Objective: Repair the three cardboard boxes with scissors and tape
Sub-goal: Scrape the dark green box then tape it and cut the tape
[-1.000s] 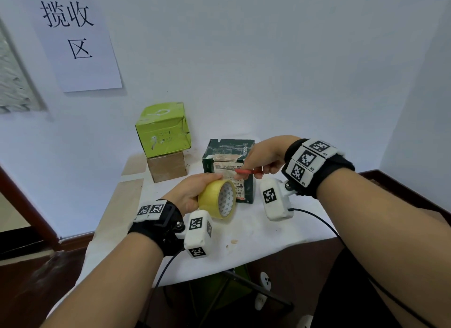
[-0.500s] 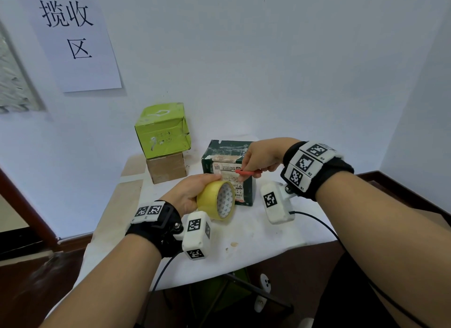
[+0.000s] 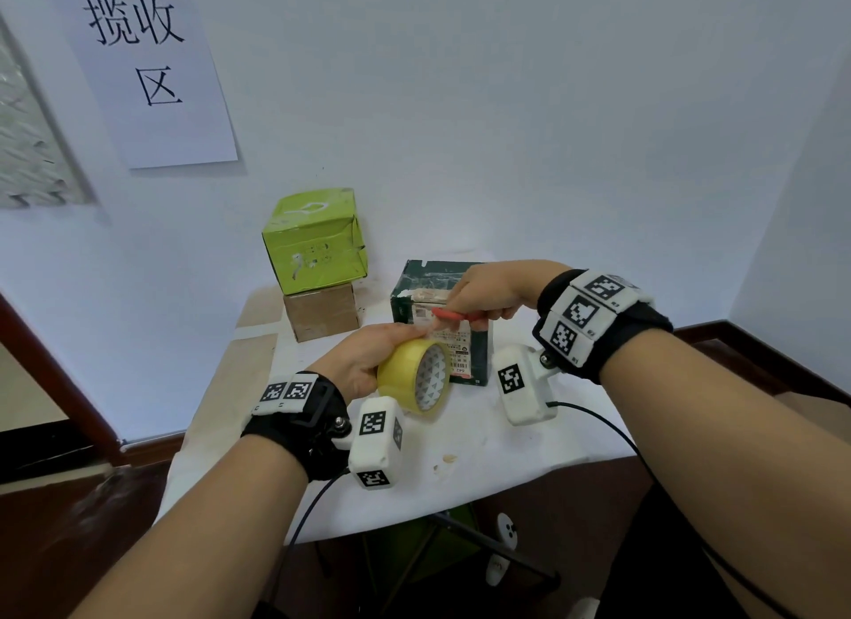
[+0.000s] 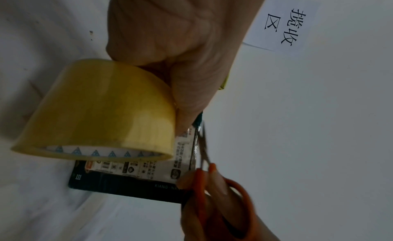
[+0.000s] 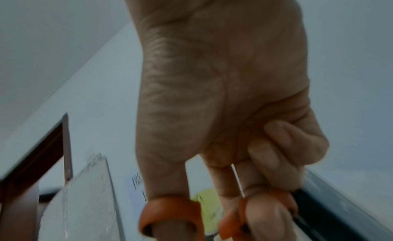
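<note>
My left hand (image 3: 368,360) grips a yellow tape roll (image 3: 414,376) in front of the dark green box (image 3: 405,307), thumb on top of the roll (image 4: 102,110). My right hand (image 3: 488,291) holds orange-handled scissors (image 3: 456,315), fingers through the loops (image 5: 170,216). In the left wrist view the scissors (image 4: 204,143) have their blades along the top front edge of the dark green box (image 4: 127,185), just past my left fingertips. A light green box (image 3: 315,240) sits stacked on a brown cardboard box (image 3: 322,314) at the back left.
The table (image 3: 483,448) has a white cover and stands against a white wall. A paper sign (image 3: 147,65) hangs on the wall at upper left. Cables run from both wrist cameras over the front edge. Dark floor and table legs lie below.
Both hands stayed nearly in place. The right hand with the scissors shifted slightly left and closer to the left thumb over the box edge.
</note>
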Action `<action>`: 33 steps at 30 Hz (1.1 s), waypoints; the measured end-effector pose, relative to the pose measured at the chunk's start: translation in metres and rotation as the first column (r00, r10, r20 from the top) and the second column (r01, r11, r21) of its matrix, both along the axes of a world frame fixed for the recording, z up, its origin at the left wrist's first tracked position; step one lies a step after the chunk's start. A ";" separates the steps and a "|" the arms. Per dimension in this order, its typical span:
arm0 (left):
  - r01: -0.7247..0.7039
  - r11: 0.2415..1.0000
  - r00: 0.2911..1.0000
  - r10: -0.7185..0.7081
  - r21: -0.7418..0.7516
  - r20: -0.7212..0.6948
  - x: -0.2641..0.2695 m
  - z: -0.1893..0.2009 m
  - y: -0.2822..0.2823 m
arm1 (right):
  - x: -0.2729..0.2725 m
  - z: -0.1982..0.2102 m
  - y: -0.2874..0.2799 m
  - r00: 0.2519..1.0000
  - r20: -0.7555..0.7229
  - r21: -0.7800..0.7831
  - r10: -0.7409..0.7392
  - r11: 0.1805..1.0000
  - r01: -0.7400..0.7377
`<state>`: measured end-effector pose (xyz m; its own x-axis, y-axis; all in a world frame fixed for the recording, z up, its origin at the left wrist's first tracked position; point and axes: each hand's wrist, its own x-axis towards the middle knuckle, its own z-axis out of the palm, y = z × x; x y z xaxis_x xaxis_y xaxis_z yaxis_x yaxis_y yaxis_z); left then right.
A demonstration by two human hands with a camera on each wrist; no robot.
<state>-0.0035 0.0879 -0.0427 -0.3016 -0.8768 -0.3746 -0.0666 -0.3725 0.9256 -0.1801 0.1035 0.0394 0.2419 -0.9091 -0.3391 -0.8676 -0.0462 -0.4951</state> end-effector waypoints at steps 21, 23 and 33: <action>0.002 1.000 0.999 -0.001 -0.028 0.053 0.000 -0.005 -0.009 | -0.071 -0.086 0.000 0.839 -0.245 -0.194 -0.486 0.872 0.449; -0.004 0.999 0.998 0.006 -0.032 0.060 0.000 -0.005 -0.009 | -0.069 -0.093 -0.004 0.830 -0.302 -0.170 -0.469 0.883 0.437; -0.014 1.000 0.998 0.016 -0.028 0.064 0.001 -0.002 -0.008 | -0.048 -0.051 -0.014 0.855 0.402 -0.561 -0.328 0.649 0.513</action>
<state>-0.0029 0.0795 -0.0451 -0.2644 -0.8914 -0.3682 -0.1213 -0.3481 0.9296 -0.2283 0.0893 -0.0120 -0.2338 -0.9023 0.3623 -0.7273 -0.0850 -0.6811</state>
